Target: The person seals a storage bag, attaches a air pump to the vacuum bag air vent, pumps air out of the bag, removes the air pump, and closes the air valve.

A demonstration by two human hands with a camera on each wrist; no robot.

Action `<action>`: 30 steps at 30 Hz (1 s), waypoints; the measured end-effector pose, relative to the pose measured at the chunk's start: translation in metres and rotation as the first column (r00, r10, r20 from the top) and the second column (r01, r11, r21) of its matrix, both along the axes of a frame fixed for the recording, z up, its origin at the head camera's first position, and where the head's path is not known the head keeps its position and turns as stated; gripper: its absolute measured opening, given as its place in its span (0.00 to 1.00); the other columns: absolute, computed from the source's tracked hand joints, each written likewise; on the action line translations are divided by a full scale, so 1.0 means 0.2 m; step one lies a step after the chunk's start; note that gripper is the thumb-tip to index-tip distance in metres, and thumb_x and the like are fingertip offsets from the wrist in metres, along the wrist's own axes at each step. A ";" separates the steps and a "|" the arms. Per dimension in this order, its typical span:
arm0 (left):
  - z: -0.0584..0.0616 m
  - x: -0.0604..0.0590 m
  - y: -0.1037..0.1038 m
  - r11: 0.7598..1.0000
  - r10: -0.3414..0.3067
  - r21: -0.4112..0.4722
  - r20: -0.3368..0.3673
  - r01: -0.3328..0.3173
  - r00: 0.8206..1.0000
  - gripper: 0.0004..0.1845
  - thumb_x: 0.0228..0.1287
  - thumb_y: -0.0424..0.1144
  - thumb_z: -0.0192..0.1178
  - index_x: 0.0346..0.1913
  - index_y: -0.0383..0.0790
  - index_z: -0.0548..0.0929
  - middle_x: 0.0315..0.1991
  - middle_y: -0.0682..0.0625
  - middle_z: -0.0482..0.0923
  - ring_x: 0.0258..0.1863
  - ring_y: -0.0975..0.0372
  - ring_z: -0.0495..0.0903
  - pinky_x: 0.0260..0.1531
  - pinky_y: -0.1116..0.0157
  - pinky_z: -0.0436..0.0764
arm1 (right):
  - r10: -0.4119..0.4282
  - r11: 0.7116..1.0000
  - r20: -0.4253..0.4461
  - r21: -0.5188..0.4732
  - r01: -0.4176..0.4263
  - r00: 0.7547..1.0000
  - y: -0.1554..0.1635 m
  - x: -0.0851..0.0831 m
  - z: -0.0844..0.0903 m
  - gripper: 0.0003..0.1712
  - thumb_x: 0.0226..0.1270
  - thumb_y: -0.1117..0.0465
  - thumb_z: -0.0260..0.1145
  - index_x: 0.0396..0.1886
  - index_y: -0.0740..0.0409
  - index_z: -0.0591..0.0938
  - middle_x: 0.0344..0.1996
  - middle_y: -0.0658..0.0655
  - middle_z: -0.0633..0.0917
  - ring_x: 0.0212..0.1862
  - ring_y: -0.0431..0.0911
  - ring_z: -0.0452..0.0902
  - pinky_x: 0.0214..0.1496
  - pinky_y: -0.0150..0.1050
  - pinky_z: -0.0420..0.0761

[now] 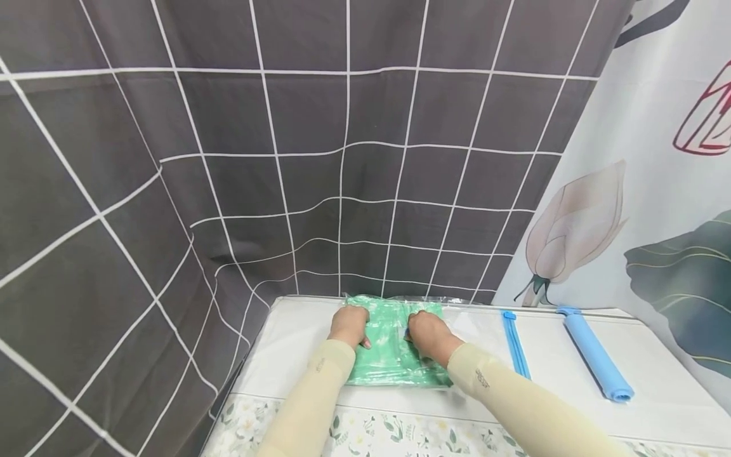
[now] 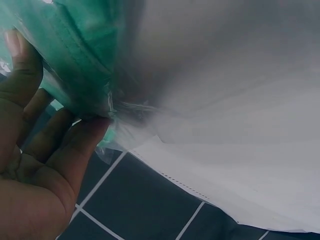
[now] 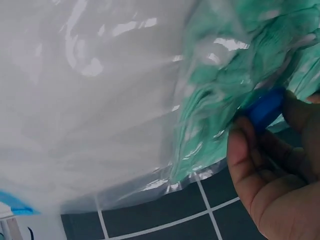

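Observation:
A clear plastic vacuum storage bag (image 1: 468, 324) lies on the white tabletop, with folded green cloth (image 1: 379, 346) inside it. My left hand (image 1: 349, 325) grips the bag's left edge; in the left wrist view the thumb (image 2: 22, 57) lies against the green-filled side and the fingers curl at the edge. Over the bag's right part, my right hand (image 1: 431, 333) pinches a round blue valve cap (image 3: 265, 111) between thumb and fingers. The cap is mostly covered by the hand in the head view. Whether it is still attached to the bag, I cannot tell.
A blue zip strip (image 1: 516, 346) lies right of the right hand. Beyond it rests a blue hand pump (image 1: 596, 355). Floral cloth (image 1: 394, 428) covers the table's near side. A dark gridded curtain (image 1: 371, 178) hangs behind, and a white flower-printed curtain (image 1: 588, 228) hangs at right.

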State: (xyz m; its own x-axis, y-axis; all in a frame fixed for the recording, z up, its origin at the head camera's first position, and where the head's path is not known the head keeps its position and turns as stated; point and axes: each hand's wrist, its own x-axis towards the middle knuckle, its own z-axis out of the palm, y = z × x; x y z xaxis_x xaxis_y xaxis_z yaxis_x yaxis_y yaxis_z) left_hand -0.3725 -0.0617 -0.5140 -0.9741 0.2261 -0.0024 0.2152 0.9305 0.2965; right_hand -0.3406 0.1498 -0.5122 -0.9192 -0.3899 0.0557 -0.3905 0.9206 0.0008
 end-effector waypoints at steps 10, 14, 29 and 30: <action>-0.01 -0.03 0.00 1.000 -0.017 -0.006 -0.015 0.017 1.000 0.38 0.38 0.48 0.84 0.59 0.38 0.94 0.59 0.39 0.94 0.59 0.42 0.93 0.70 0.47 0.90 | -0.072 0.985 -0.054 0.150 0.080 0.996 0.04 -0.16 -0.22 0.21 0.79 0.48 0.76 0.35 0.63 0.90 0.30 0.56 0.88 0.36 0.49 0.92 0.43 0.42 0.97; 0.01 0.01 0.01 1.000 -0.005 -0.002 0.014 0.005 1.000 0.37 0.39 0.46 0.84 0.60 0.37 0.94 0.60 0.39 0.94 0.61 0.41 0.92 0.72 0.46 0.89 | -0.035 0.985 0.015 0.167 0.032 0.999 0.01 -0.07 -0.08 0.16 0.81 0.54 0.75 0.46 0.65 0.89 0.37 0.61 0.91 0.43 0.53 0.93 0.48 0.46 0.98; -0.01 0.01 0.01 1.000 -0.002 -0.015 -0.002 0.002 1.000 0.40 0.34 0.47 0.85 0.59 0.38 0.94 0.60 0.41 0.95 0.63 0.42 0.92 0.73 0.46 0.88 | 0.297 0.953 0.063 -0.083 -0.292 0.953 0.17 -0.10 -0.01 0.09 0.71 0.68 0.80 0.48 0.64 0.92 0.40 0.61 0.90 0.39 0.47 0.84 0.45 0.48 0.94; -0.01 0.00 0.01 1.000 -0.004 -0.016 -0.002 0.004 1.000 0.40 0.35 0.47 0.85 0.59 0.37 0.94 0.60 0.41 0.95 0.63 0.42 0.92 0.73 0.46 0.88 | 0.296 0.951 0.062 -0.114 -0.287 0.953 0.18 -0.12 -0.03 0.09 0.70 0.69 0.80 0.48 0.65 0.92 0.40 0.62 0.90 0.39 0.47 0.84 0.45 0.49 0.94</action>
State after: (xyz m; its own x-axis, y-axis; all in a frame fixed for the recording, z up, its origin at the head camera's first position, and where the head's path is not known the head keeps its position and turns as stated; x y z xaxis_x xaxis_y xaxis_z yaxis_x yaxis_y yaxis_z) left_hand -0.3720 -0.0599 -0.5169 -0.9733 0.2297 -0.0043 0.2193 0.9344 0.2808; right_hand -0.3649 0.1858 -0.5189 -0.7693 -0.6375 0.0423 -0.6370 0.7602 -0.1280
